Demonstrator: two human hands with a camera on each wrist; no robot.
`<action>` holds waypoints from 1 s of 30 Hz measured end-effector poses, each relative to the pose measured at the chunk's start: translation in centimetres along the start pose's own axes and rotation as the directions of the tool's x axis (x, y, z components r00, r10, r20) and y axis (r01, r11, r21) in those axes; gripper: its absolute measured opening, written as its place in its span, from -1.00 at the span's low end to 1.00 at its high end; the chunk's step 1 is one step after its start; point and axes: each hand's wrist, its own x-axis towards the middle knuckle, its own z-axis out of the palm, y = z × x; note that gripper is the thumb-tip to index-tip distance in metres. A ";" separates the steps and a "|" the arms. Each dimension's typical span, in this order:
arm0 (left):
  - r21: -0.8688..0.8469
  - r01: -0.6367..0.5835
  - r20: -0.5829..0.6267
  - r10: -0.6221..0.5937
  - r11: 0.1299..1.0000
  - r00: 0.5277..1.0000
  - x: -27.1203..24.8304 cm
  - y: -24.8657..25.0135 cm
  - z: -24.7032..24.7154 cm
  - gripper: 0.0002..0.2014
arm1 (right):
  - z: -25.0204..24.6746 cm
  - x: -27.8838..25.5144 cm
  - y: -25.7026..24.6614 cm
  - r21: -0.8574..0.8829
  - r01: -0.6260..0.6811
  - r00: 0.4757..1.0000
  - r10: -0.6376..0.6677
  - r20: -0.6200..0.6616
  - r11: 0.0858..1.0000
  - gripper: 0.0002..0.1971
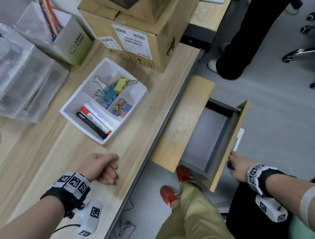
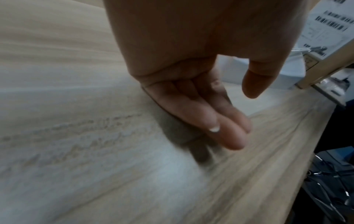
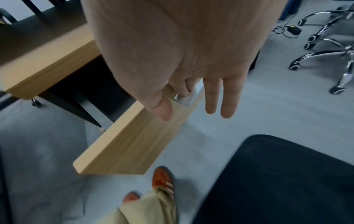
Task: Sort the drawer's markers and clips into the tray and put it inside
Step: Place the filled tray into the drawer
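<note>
A white divided tray (image 1: 82,86) sits on the wooden desk. Its long slot holds markers (image 1: 95,119), and its other compartments hold large binder clips (image 1: 112,91) and small coloured clips (image 1: 121,108). Right of the desk, the drawer (image 1: 208,139) is pulled out, and its grey floor shows nothing in it. My right hand (image 1: 234,162) grips the near end of the drawer front (image 3: 134,144). The thumb is on the wood face and two fingers curl over the top edge (image 3: 172,103). My left hand (image 1: 104,168) rests on the desk in front of the tray, fingers relaxed (image 2: 229,118), holding nothing.
Stacked cardboard boxes (image 1: 141,35) stand right behind the tray, beside a pen box (image 1: 69,39) and a clear plastic bin (image 1: 12,75). A person in black trousers (image 1: 241,45) stands beyond the drawer. Chair bases (image 1: 309,52) are at the right and a black seat (image 3: 277,181) is beside me. My red shoes (image 1: 184,174) are under the drawer.
</note>
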 end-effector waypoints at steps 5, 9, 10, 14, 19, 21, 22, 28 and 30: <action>-0.098 -0.179 -0.144 0.164 0.979 0.976 -0.9 1.5 -2.0 -0.56 | 0.2 -5.0 4.0 -0.233 -0.081 0.988 0.110 0.113 0.969 -0.41; -0.109 -0.168 -0.370 0.117 0.980 0.922 -0.6 3.6 -3.5 -0.50 | -0.7 -8.3 3.0 -0.291 -0.050 0.968 0.118 0.221 0.955 -0.76; -0.121 -0.143 -0.404 0.083 0.982 0.911 -0.3 4.1 -3.8 -0.51 | -0.9 -8.5 2.5 -0.276 -0.017 0.974 0.079 0.214 0.961 -0.75; -0.157 -0.073 -0.386 0.007 0.985 0.922 0.7 5.7 -3.8 -0.66 | -2.0 -8.6 -1.1 -0.128 0.059 0.993 -0.045 0.108 0.990 -0.80; -0.197 -0.067 -0.313 0.002 0.978 0.950 0.0 5.8 -1.1 -0.80 | -4.6 -8.1 -8.8 0.406 0.206 0.975 -0.150 -0.165 0.890 -0.88; -0.218 -0.081 -0.270 0.020 0.972 0.963 -0.6 5.7 0.6 -0.81 | -6.3 -7.9 -12.4 0.642 0.261 0.964 -0.158 -0.214 0.721 -0.86; -0.227 -0.084 -0.238 0.028 0.970 0.971 -0.9 5.6 1.4 -0.81 | -7.4 -7.8 -14.2 0.736 0.276 0.961 -0.158 -0.227 0.618 -0.88; -0.172 -0.124 -0.136 0.102 0.977 0.986 -4.0 7.6 6.6 -0.80 | -12.3 -7.5 -19.1 0.892 0.254 0.963 -0.016 -0.268 0.374 -0.68; -0.152 -0.145 -0.088 0.133 0.978 0.987 -5.0 8.5 8.4 -0.79 | -12.5 -7.5 -17.7 0.902 0.228 0.962 0.061 -0.268 0.367 -0.76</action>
